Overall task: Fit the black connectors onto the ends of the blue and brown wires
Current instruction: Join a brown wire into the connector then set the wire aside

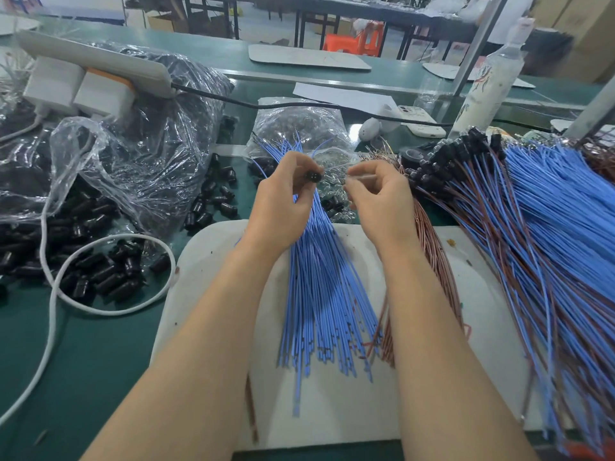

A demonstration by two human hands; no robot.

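Note:
My left hand pinches a small black connector above a fan of loose blue wires on a white mat. My right hand is level with it, a short way to the right, fingers curled and pinching a thin pale piece; what it is I cannot make out. A bunch of brown wires lies under my right wrist. Loose black connectors are heaped on the green bench to the left.
A big pile of blue and brown wires with black connectors on their ends fills the right. Clear plastic bags stand left and behind. A white cable loops at left. A power strip, phone and bottle stand behind.

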